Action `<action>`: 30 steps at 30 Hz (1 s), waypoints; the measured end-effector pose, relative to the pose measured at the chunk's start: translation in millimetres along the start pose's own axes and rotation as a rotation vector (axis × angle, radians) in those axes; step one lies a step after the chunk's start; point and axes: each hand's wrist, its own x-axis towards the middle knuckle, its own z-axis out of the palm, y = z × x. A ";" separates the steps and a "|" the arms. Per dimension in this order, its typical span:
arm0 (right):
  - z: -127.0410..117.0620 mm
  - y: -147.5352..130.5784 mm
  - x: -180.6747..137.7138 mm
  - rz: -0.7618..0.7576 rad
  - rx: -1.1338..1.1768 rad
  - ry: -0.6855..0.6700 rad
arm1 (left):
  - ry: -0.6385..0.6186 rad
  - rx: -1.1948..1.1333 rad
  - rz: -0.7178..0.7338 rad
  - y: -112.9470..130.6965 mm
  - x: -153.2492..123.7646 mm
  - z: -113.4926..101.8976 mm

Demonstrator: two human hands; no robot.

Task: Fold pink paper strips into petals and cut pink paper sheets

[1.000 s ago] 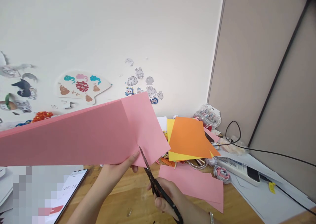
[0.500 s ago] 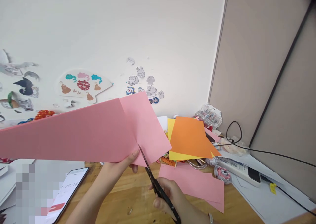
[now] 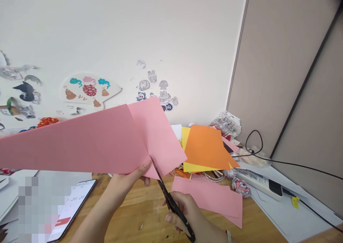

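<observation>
My left hand pinches the lower edge of a large folded pink paper sheet, held up over the wooden desk. My right hand grips black scissors, whose blades enter the sheet's bottom edge just right of my left thumb. A cut runs up into the paper at the fold line. The sheet hides much of the desk's left part.
A loose pink piece lies on the desk by my right hand. Orange and yellow sheets are stacked behind it. A phone lies at lower left. A power strip, cables and white papers sit at right. Stickers cover the wall.
The pink sheet has tilted slightly, its left end lower and its top edge higher. The scissors stay in the same cut; both hands have barely shifted.
</observation>
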 end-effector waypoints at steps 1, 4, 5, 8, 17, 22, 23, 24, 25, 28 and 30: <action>0.1 1.0 0.2 0.007 0.010 0.003 | -0.007 -0.008 0.002 -0.2 -0.2 -0.1; 0.3 3.3 1.0 0.010 0.025 0.009 | -0.019 -0.027 0.014 -0.8 -0.6 -0.2; 0.3 3.7 1.2 0.009 0.028 0.008 | -0.023 -0.028 0.017 -1.0 -0.6 -0.1; 0.2 2.9 1.6 0.018 0.027 0.014 | -0.036 -0.035 0.011 -1.7 0.0 0.1; -2.9 2.7 -1.5 -0.031 0.051 -0.051 | -0.076 -0.161 -0.010 -5.3 -0.5 1.3; -1.1 -6.5 -2.2 -0.053 0.043 -0.043 | -0.142 -0.224 -0.097 -5.8 -5.1 12.2; -0.9 -7.6 -2.0 -0.050 0.041 -0.035 | -0.146 -0.241 -0.105 -6.8 -5.3 14.2; -0.8 -8.1 -1.8 -0.047 0.039 -0.024 | -0.153 -0.261 -0.107 -7.8 -5.2 15.9; -0.8 -8.0 -1.7 -0.044 0.037 -0.013 | -0.159 -0.279 -0.110 -8.9 -4.9 17.2; -1.5 -5.2 -1.7 -0.034 0.040 0.009 | -0.159 -0.342 -0.140 -11.4 -3.4 18.8; -1.9 -2.2 -1.7 -0.042 0.042 0.012 | -0.164 -0.386 -0.154 -12.6 -2.8 18.7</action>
